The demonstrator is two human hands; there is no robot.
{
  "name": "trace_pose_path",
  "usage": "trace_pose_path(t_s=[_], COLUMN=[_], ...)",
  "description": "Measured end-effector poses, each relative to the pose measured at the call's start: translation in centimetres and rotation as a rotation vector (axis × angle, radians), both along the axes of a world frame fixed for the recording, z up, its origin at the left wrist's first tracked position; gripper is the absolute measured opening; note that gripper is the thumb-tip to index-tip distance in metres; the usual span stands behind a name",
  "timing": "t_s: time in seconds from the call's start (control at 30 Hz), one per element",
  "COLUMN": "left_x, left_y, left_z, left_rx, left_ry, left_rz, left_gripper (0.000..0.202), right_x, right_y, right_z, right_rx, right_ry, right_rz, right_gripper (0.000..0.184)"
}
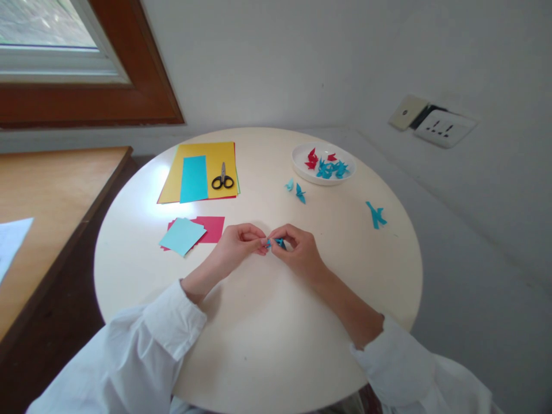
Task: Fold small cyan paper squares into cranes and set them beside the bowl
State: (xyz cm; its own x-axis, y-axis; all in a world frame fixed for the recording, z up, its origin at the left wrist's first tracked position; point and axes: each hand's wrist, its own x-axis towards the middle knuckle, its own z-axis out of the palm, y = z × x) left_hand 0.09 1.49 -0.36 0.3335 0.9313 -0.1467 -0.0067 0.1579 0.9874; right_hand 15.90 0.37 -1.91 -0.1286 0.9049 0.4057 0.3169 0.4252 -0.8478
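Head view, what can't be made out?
Head view: the folded blue paper, full shape hidden by the left hand and right hand.
Head view: most of the lower sheets, covered by the yellow sheet.
Head view: how many pink squares lie under the pale blue square, which overlaps them.
Head view: the white sheet's remainder, cut off by the left edge.

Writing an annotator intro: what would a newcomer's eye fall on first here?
Likely the bright red and blue folded papers in the white dish at the far right of the table. Then the black-handled scissors on the yellow sheet, far left. In the middle, the left hand and right hand pinch a small blue folded piece.
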Motion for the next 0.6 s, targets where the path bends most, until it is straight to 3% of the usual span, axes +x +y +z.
trace_pose_path(t_s=[0.4, 0.6], left_x=[-0.09, -0.03], left_y=[-0.06, -0.25], left_z=[0.19, 0.66], left_rx=[0.021, -0.063], left_ry=[-0.022, -0.064], left_rz=[0.027, -0.002], left_gripper=[0.015, 0.015], right_x=[-0.07, 0.02], right_y=[0.12, 0.13], right_z=[-0.14, -0.20], right_rx=[0.021, 0.033], right_ry=[0.034, -0.004], right_rz=[0.020, -0.001], right_gripper=[0.004, 0.004])
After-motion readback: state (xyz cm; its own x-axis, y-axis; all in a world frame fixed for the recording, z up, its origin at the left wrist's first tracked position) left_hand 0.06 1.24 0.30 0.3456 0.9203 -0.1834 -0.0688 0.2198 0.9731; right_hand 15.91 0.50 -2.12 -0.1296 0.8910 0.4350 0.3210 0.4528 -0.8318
